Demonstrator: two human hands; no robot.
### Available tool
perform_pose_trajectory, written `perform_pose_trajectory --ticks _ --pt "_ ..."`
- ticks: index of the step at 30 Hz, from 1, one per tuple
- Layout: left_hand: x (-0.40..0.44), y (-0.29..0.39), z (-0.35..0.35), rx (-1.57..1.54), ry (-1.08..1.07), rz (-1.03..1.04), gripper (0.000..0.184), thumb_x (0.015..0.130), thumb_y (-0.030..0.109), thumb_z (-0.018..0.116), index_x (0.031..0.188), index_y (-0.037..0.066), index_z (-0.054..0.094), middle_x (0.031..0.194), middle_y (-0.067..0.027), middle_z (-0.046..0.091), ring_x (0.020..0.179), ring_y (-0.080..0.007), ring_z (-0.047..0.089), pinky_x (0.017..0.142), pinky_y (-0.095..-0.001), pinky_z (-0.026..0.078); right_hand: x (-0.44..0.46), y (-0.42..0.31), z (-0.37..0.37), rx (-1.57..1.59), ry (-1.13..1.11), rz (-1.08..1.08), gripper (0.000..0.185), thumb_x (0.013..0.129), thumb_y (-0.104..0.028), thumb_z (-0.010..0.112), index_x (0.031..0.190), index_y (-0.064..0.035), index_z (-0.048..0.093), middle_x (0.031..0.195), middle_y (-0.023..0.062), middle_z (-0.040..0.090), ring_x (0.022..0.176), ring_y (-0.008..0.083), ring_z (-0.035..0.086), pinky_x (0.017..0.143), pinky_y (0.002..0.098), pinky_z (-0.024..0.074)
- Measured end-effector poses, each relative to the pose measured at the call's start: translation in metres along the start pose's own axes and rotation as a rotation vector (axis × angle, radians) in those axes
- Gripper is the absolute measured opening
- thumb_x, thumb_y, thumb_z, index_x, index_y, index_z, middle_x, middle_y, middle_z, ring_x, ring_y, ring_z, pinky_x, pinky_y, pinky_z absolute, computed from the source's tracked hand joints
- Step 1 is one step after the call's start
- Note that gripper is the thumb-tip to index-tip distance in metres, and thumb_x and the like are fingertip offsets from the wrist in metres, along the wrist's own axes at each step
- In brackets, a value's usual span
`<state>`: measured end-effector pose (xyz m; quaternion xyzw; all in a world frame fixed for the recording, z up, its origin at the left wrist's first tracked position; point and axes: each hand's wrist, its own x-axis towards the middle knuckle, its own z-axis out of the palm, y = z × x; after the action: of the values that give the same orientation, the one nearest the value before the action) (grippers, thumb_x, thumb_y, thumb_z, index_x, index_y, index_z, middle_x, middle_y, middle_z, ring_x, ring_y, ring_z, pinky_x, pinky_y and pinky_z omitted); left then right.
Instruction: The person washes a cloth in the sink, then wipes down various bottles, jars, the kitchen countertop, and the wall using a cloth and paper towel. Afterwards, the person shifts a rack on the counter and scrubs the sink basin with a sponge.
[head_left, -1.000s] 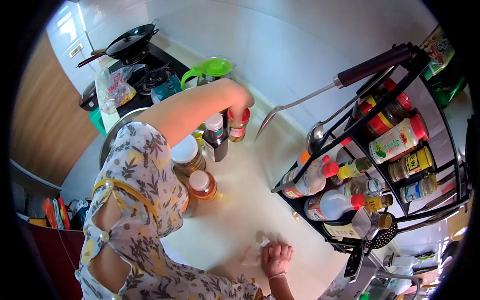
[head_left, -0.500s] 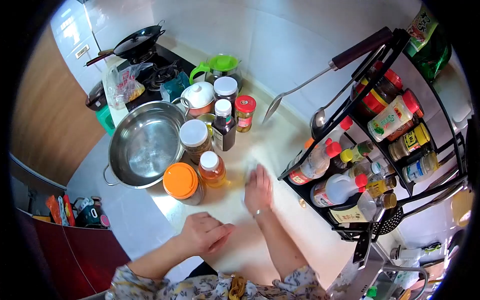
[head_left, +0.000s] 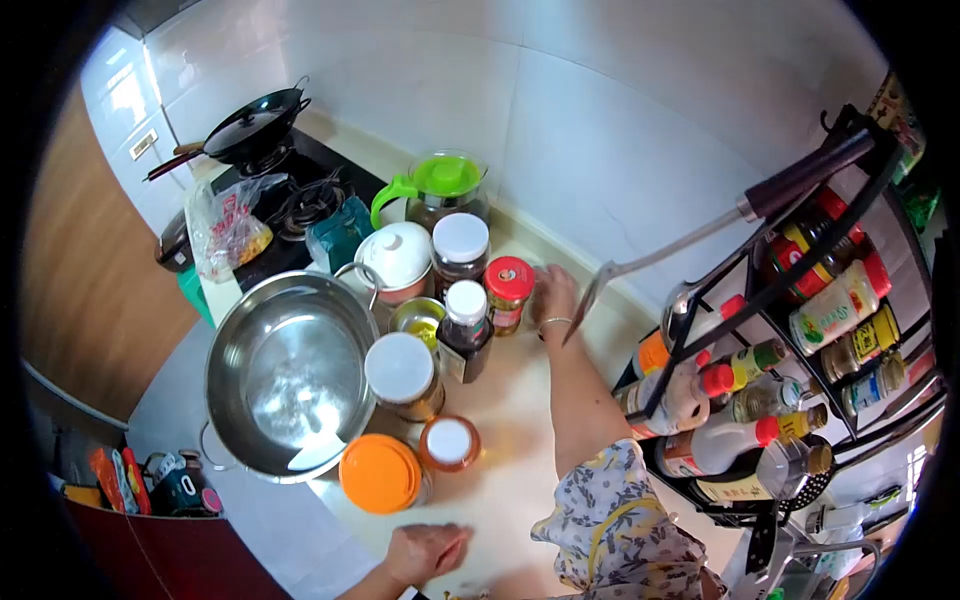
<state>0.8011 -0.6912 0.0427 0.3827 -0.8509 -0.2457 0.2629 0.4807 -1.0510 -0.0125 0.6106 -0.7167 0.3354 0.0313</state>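
Observation:
My right hand (head_left: 553,302) reaches to the counter by the wall, just right of the red-lidded jar (head_left: 508,293). Its fingertips are hard to make out, and whatever lies under them is hidden. Near the counter's front edge, my left hand (head_left: 430,553) hangs with curled fingers, slightly blurred, and nothing shows in it. Left of the red-lidded jar stand a dark bottle with a white cap (head_left: 466,330), a white-lidded jar (head_left: 402,375) and a small bowl of yellow liquid (head_left: 418,320). An orange-lidded jar (head_left: 382,473) and an amber jar (head_left: 450,443) are closer to me.
A large steel pot (head_left: 290,375) stands at the left. Behind are a lidded white pot (head_left: 395,255), a green-lidded jug (head_left: 446,180) and a stove with a wok (head_left: 250,130). At the right, a black rack (head_left: 760,290) holds several bottles, with a spatula (head_left: 670,240) jutting out.
My right hand has moved from the middle of the counter, where it pressed a white cloth, to beside the red-lidded jar. My left hand, earlier at that jar, is back near the front edge.

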Motion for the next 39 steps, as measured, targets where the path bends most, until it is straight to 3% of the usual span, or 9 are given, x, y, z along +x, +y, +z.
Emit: perform_pose_trajectory --ticks 1,3,7,9,12,23,29,35,39 --pt "0.001 0.001 -0.003 -0.018 -0.040 -0.022 0.021 0.073 0.014 0.066 0.094 0.016 0.069 0.077 -0.0031 0.068 0.060 -0.0230 0.064 0.053 -0.0334 0.052 0.011 0.006 0.008 -0.071 0.042 -0.373 0.033 0.086 -0.016 0.057 0.117 -0.0054 0.057 0.118 0.0201 0.056 0.107 0.0356 0.056 0.092 0.0417 0.0452" --pt "0.016 0.011 -0.013 -0.083 -0.015 0.006 0.021 0.074 0.013 0.066 0.094 0.015 0.068 0.075 -0.0038 0.067 0.059 -0.0244 0.063 0.053 -0.0339 0.051 0.030 -0.007 0.030 0.448 -0.132 -0.139 0.034 0.084 -0.014 0.056 0.117 -0.0090 0.059 0.125 0.0184 0.055 0.112 0.0337 0.055 0.097 0.0440 0.0428" --pt "0.025 0.020 -0.021 -0.125 0.081 0.009 0.016 0.089 0.017 0.058 0.073 0.013 0.060 0.057 -0.0033 0.053 0.049 -0.0227 0.054 0.048 -0.0358 0.044 0.029 -0.011 0.020 -0.016 0.045 -0.563 0.034 0.084 -0.017 0.055 0.117 -0.0111 0.060 0.123 0.0157 0.057 0.113 0.0323 0.055 0.099 0.0453 0.0415" --pt "0.023 0.020 -0.020 -0.090 0.088 0.026 0.010 0.089 0.018 0.060 0.087 0.011 0.066 0.065 -0.0063 0.058 0.055 -0.0255 0.058 0.051 -0.0375 0.047 0.023 -0.020 -0.013 -0.192 -0.335 -0.241 0.046 0.091 -0.027 0.044 0.135 -0.0146 0.046 0.143 0.0101 0.042 0.134 0.0257 0.037 0.110 0.0409 0.0306" --pt "0.006 -0.001 -0.007 -0.084 -0.068 -0.002 0.019 0.075 0.012 0.065 0.094 0.015 0.068 0.072 -0.0044 0.065 0.058 -0.0253 0.062 0.053 -0.0351 0.050 0.001 0.033 0.032 -0.107 -0.149 -0.055 0.046 0.090 -0.025 0.048 0.133 -0.0087 0.047 0.141 0.0128 0.043 0.132 0.0267 0.038 0.110 0.0415 0.0303" --pt "0.003 0.004 -0.006 -0.055 0.021 0.010 0.015 0.075 0.011 0.065 0.090 0.013 0.066 0.071 -0.0055 0.065 0.057 -0.0254 0.062 0.054 -0.0346 0.051 -0.103 -0.040 -0.087 -0.416 -0.062 0.687 0.060 0.094 -0.034 0.045 0.140 0.0027 0.035 0.150 0.0186 0.027 0.142 0.0312 0.018 0.116 0.0407 0.0140" --pt "0.004 0.004 -0.001 -0.059 0.085 0.044 0.017 0.076 0.010 0.065 0.092 0.013 0.066 0.070 -0.0051 0.064 0.057 -0.0247 0.062 0.053 -0.0343 0.051 -0.172 -0.086 -0.109 -0.404 -0.341 0.356 0.065 0.094 -0.036 0.044 0.142 0.0047 0.030 0.152 0.0210 0.023 0.142 0.0349 0.016 0.117 0.0423 0.0103" --pt "0.007 0.006 -0.006 -0.049 0.042 0.012 0.015 0.077 0.009 0.064 0.092 0.013 0.065 0.073 -0.0060 0.064 0.057 -0.0246 0.061 0.052 -0.0349 0.049 -0.080 -0.040 -0.074 -0.349 0.003 0.424 0.059 0.092 -0.034 0.046 0.137 0.0032 0.039 0.145 0.0208 0.035 0.138 0.0339 0.024 0.115 0.0424 0.0163" --pt "0.008 0.007 -0.006 -0.060 0.049 0.013 0.009 0.078 0.010 0.063 0.086 0.011 0.065 0.071 -0.0068 0.063 0.057 -0.0267 0.061 0.051 -0.0365 0.048 -0.136 -0.077 -0.081 -0.439 -0.378 0.013 0.057 0.094 -0.034 0.041 0.138 0.0015 0.039 0.145 0.0143 0.038 0.138 0.0281 0.026 0.115 0.0374 0.0188"
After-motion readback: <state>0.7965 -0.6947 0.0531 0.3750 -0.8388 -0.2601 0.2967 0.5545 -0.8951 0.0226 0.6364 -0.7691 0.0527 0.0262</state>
